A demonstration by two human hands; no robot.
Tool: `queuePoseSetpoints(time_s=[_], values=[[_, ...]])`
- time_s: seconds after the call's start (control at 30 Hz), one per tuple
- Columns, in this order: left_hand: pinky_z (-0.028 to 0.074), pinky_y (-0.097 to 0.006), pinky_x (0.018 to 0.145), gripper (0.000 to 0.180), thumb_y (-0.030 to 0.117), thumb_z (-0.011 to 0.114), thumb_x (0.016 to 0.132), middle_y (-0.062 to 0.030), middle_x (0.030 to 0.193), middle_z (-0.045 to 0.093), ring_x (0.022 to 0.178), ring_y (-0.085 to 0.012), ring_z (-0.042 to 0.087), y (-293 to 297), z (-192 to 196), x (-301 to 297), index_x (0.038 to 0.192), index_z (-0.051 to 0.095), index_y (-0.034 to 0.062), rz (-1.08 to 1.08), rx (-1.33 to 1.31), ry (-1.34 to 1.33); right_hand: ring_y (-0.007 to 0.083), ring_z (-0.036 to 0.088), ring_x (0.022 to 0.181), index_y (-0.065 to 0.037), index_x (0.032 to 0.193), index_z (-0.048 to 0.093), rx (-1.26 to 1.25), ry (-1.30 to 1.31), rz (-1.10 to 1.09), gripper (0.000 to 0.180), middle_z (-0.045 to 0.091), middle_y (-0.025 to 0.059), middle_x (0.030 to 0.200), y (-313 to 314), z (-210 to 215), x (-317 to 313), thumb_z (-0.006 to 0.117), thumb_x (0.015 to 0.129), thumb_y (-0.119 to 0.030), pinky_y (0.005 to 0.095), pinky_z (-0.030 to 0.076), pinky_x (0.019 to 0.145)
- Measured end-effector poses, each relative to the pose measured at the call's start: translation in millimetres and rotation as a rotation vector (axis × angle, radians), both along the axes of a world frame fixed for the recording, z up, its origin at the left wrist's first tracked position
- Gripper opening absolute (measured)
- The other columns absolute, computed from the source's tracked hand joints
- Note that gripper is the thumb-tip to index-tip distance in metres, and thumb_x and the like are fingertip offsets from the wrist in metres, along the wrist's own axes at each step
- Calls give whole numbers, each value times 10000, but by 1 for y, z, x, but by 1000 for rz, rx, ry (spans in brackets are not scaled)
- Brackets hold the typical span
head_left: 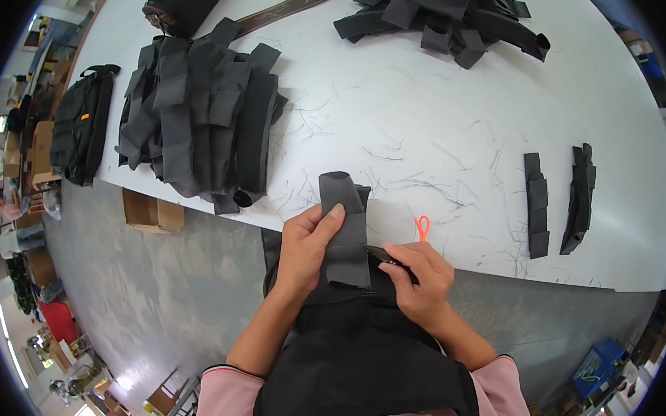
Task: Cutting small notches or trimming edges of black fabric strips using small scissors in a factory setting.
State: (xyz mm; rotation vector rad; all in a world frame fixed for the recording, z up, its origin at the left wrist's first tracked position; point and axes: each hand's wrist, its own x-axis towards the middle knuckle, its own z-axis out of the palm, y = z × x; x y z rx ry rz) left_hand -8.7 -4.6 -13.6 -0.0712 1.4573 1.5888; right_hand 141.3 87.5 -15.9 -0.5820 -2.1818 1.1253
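Left hand: my left hand [306,238] had a firm pinch on a dark grey fabric piece [348,243], thumb laid flat across the top.
Fabric piece: it was up in front of me at the near edge of the table [468,117], far end over the tabletop, near end over my black apron [377,356].
Right hand: my right hand [426,281] was gripping a small dark tool [380,254], tip right by the fabric's right edge. Couldn't tell if it actually touched.
Orange loop: a bright orange loop [423,226] poked out just beyond that hand.
Left pile: a fat heap of similar pieces [194,115] sat to my left, with a black backpack [84,128] beside it.
Far pile: another messy heap [445,16] lay across the table.
Right side: two slim folded strips [536,207] lay near each other, roughly parallel.
Mess: loose dark threads [420,184] everywhere, lol.
Floor: an open cardboard box [152,214] sat down there, left.
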Motion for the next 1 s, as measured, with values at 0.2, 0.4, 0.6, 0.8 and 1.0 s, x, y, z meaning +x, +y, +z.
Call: queuePoseSetpoints(time_s=[0.2, 0.4, 0.6, 0.8, 1.0], values=[[433, -194, 630, 181, 160, 593, 916, 6, 797, 637, 700, -31, 534, 0, 2, -2, 904, 659, -8, 0, 9, -28, 188, 560, 572, -21, 961, 653, -272, -22, -18, 267, 596, 92, 730, 3, 8, -1, 724, 706, 18, 265, 434, 508], [433, -196, 627, 179, 160, 602, 910, 14, 797, 635, 697, -27, 528, 3, 7, -1, 891, 662, -8, 16, 1, -34, 188, 549, 559, -30, 965, 653, -153, -29, 38, 270, 597, 72, 737, 4, 7, -1, 726, 707, 4, 268, 424, 490], [395, -182, 600, 179, 163, 609, 905, 41, 757, 610, 676, -13, 481, -2, 2, -1, 870, 665, -3, -19, -14, 101, 192, 544, 572, -21, 952, 660, 69, -147, 108, 283, 586, 73, 727, 9, 23, -2, 725, 679, 9, 282, 422, 510], [398, -181, 584, 191, 172, 612, 904, 37, 756, 614, 656, -13, 484, -1, 4, -2, 885, 666, -10, -48, -10, 81, 184, 514, 541, -48, 951, 665, 352, -117, 151, 293, 570, 36, 706, 13, 24, -6, 733, 666, -51, 298, 359, 475], [430, -187, 614, 200, 178, 619, 902, 16, 783, 635, 682, -22, 516, 0, 8, -1, 935, 669, -12, -64, -4, 56, 177, 509, 538, -41, 944, 652, 465, -169, 219, 277, 561, 27, 697, 18, 22, -8, 727, 679, -70, 294, 361, 481]])
